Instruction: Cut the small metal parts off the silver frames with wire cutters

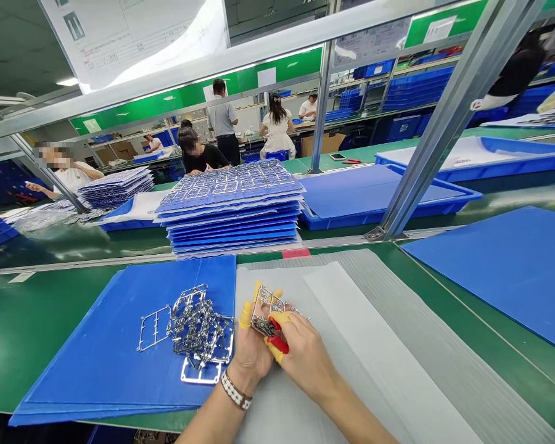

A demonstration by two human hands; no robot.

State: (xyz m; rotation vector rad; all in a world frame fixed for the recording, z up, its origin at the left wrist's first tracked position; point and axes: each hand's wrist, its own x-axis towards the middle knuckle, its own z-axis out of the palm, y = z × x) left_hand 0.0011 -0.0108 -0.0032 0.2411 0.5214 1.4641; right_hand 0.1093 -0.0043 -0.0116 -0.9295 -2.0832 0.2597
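The left hand (251,356) grips a silvery frame (260,298), palm up, apparently to present it to the pliers (278,343). The right hand (308,353) is closed around the red handles, likely for close control. The frame lies between the hands, above the white sheet (374,345). The pile (198,330) sits left of both hands on blue sheets (106,345), presumably within easy reach.

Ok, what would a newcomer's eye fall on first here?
Likely the tall stack of blue sheets topped with silver lattice frames, straight ahead. Next, at lower centre, the red-handled metal pliers in the right hand, close to a shiny silver frame in the left hand. Then the tangled heap of metal frames on wide blue sheets, left of both hands.
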